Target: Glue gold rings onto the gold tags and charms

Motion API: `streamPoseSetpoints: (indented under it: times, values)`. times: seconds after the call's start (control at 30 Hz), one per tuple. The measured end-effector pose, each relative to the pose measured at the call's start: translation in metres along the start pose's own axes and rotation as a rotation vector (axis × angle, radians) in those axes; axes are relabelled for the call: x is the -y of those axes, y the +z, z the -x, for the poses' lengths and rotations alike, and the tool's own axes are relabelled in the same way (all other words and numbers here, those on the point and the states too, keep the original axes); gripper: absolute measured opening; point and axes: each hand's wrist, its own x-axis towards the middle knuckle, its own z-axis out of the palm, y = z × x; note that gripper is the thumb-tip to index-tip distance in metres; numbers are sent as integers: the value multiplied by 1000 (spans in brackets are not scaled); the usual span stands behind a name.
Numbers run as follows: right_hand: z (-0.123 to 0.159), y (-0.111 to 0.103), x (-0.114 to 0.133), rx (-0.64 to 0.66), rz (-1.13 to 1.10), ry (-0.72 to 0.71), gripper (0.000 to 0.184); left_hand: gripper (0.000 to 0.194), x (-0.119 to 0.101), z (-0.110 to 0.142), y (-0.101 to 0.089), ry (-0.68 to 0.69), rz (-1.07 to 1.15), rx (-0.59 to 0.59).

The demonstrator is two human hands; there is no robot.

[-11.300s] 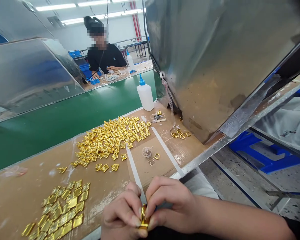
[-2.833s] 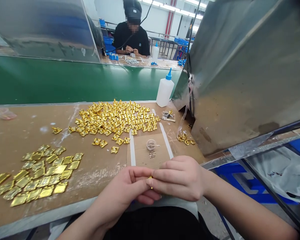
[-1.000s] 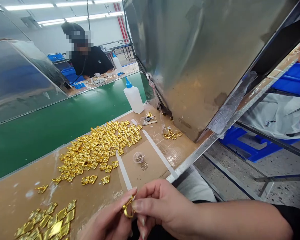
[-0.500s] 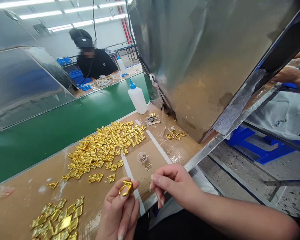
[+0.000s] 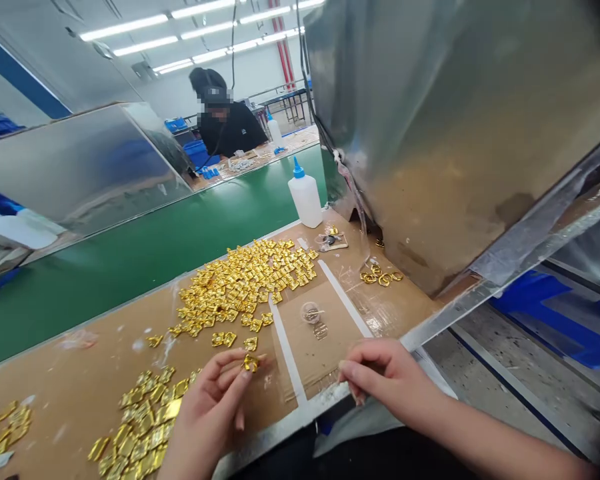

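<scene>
My left hand (image 5: 213,393) pinches a small gold ring (image 5: 250,363) with a squarish top between thumb and fingertips, above the cardboard-covered bench. To its right, my right hand (image 5: 387,370) hovers by the front edge with thumb and forefinger pressed together; whether anything tiny is between them I cannot make out. Behind the left hand spreads a big heap of similar gold pieces (image 5: 245,280). A second pile of flat gold pieces (image 5: 145,427) lies beside the left forearm and is partly covered by it. A little clear dish (image 5: 311,313) with thin sticks stands between the heap and my right hand.
A white bottle (image 5: 307,200) with a blue nozzle stands at the bench's back edge. Several gold hoops (image 5: 380,275) lie near a large metal panel (image 5: 430,147) on the right. Beyond the green belt (image 5: 145,257), a person (image 5: 235,127) sits at another bench.
The view has swung left, so the bench appears further right. My left hand has turned, tipping the ring over in its grip and moving it away from my right hand, which stays pinched.
</scene>
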Motion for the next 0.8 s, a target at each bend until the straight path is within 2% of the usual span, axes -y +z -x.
streamPoseSetpoints:
  times: [0.1,0.2,0.27,0.37,0.47,0.53,0.7,0.8]
  values:
    - [3,-12,-1,-53,276,-157,43,41,12,-9,-29,77,-190,-99]
    - [1,-21,-3,-63,403,-220,40,36,15,-20,-46,137,-415,-125]
    - [-3,-24,-3,-39,458,-240,40,34,12,-28,-48,140,-506,-79]
    - [-7,-28,-6,10,523,-245,40,37,3,-42,-44,134,-513,-9]
    - [-9,-33,-8,51,545,-204,43,39,-6,-52,-53,142,-587,-46]
    - [-8,-36,-10,86,545,-171,43,37,-12,-55,-73,130,-672,-116]
    - [-4,-39,-14,143,527,-167,42,35,-21,-57,-139,34,-861,-280]
    - [-7,-40,-15,110,511,-159,45,33,-14,-64,-151,52,-874,-270]
